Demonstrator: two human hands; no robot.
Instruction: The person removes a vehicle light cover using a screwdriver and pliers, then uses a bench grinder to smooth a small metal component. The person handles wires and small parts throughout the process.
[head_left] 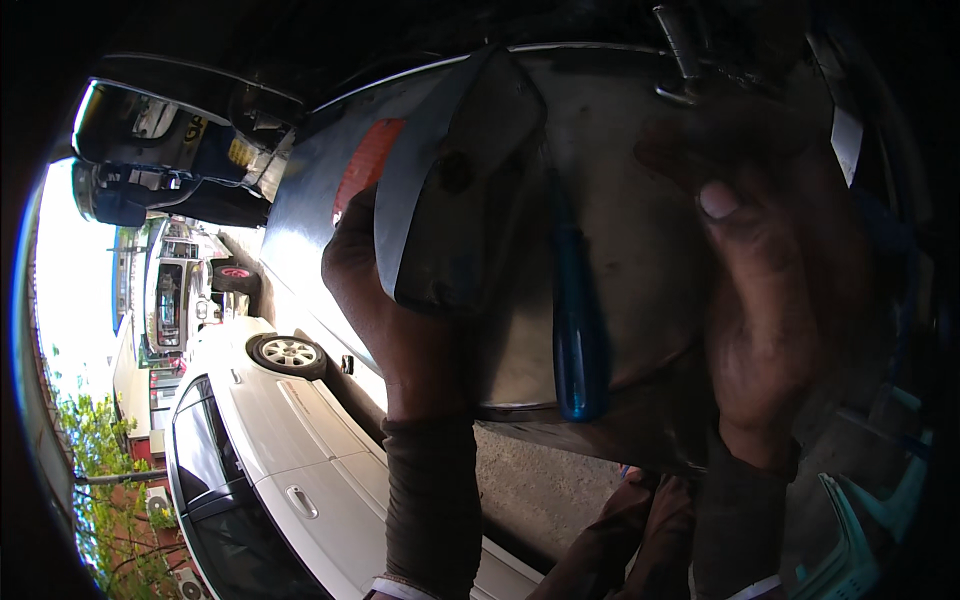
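Observation:
My left hand [358, 265] grips the edge of a dark grey, angular, hollow-looking part [425, 190]; its exact kind is unclear. This part is tilted over a broad, dull metal panel [640, 260]. Just right of it, a screwdriver with a clear blue handle [582, 330] lies over the panel, handle toward me. Over the panel's right side is my right hand [765, 290], thumb and forefinger apart with nothing visible between them. Its other fingers are lost in shadow. Beyond that hand stands a shiny metal rod [677, 42] with a wider foot.
A red-orange reflector strip [366, 165] sits on the panel's left side. Left of me is a parked light-coloured car [300, 440], with another vehicle [170, 295] farther off. A teal plastic object [850, 530] stands at the lower right. My legs [640, 530] are over the concrete ground [535, 480].

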